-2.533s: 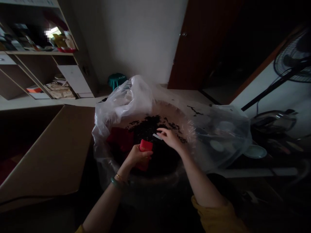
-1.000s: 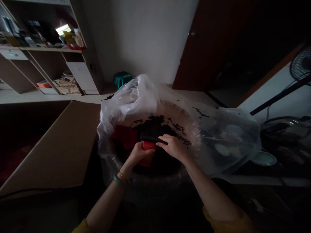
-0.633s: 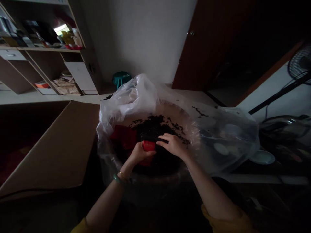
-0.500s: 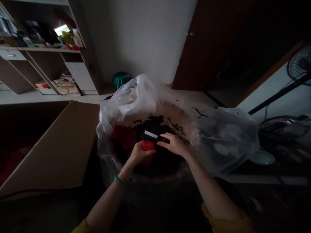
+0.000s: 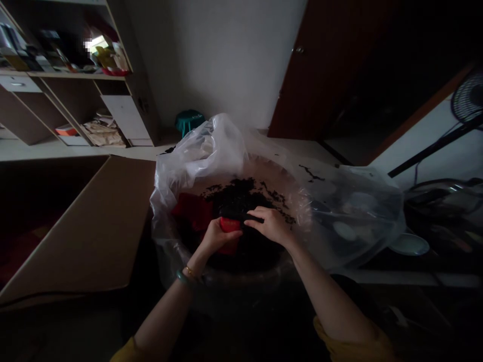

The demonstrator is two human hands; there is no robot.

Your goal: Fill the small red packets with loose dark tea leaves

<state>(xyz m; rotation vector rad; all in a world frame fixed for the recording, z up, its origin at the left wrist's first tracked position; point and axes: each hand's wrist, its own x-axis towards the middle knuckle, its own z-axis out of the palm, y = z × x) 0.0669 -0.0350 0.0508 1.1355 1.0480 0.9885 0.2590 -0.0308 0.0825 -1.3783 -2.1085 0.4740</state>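
My left hand [image 5: 215, 235] is closed around a small red packet [image 5: 230, 225], with its upper edge standing out above my fingers. My right hand [image 5: 269, 224] grips the handle of a slim black handheld tool [image 5: 236, 215], which lies across the top of the packet and touches it or nearly so. Both are over a wide round tub [image 5: 260, 176] lined with clear plastic. Dark loose flakes [image 5: 241, 188], like dried leaves, lie in the tub, and red packets [image 5: 192, 211] rest at its left side. Dim light hides the tool's detail.
An open cardboard box [image 5: 94, 221] with red contents stands at the left. The clear plastic sheet [image 5: 354, 216] spreads to the right, near a pale dish [image 5: 409, 244]. Shelves [image 5: 124, 115], a green bin [image 5: 188, 122], a door [image 5: 324, 70] and a fan [image 5: 468, 100] stand further off.
The black tool has turned in my right hand, so its white strip and red spot no longer show. My left hand and the red packet have stayed nearly in place.
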